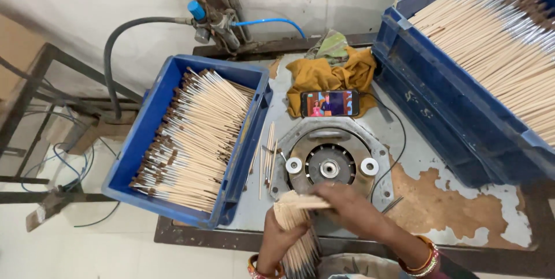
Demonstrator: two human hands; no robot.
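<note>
My left hand (281, 238) grips a thick bundle of thin wooden sticks (296, 221) near the table's front edge, tips pointing up and dark ends down. My right hand (352, 209) rests across the top of the bundle, fingers pinching a few sticks there. Just beyond the hands sits a round metal machine plate (329, 166) with two white rollers. A few loose sticks (268, 157) lie on the table left of the plate.
A blue crate (151, 123) of dark-tipped sticks stands at left. A larger blue crate (451, 100) of plain sticks is at right. A phone (329, 104) with a lit screen leans on a yellow cloth (329, 74). A hose and valve (211, 21) are at the wall.
</note>
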